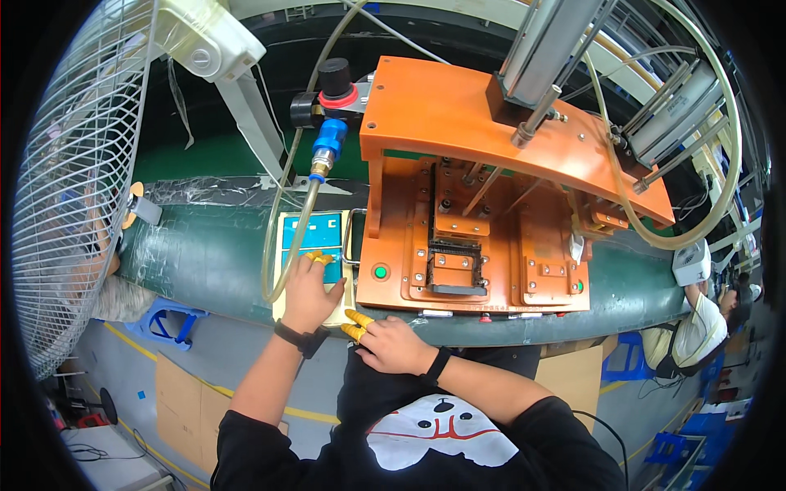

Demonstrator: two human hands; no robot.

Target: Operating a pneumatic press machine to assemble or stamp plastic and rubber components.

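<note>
My left hand (313,293) reaches over a cream tray (278,309) on the bench, with its yellow-covered fingertips on a blue panel (315,233) lying in it. The thumb stands apart from the fingers, and the hand appears to hold nothing. The panel has thin pale lines and small white marks; its lower part is partly hidden by the hand. By the tray's near right corner is my right hand (395,344), its fingers apart and empty, two of them in yellow finger covers. Both wrists wear dark bands.
Right of the tray stands an orange press fixture (393,299) with a black frame (457,288), green buttons and air cylinders overhead. A clear hose (288,254) loops down in front of the tray. A wire fan guard (90,164) rises at the left. Another person (696,331) sits far right.
</note>
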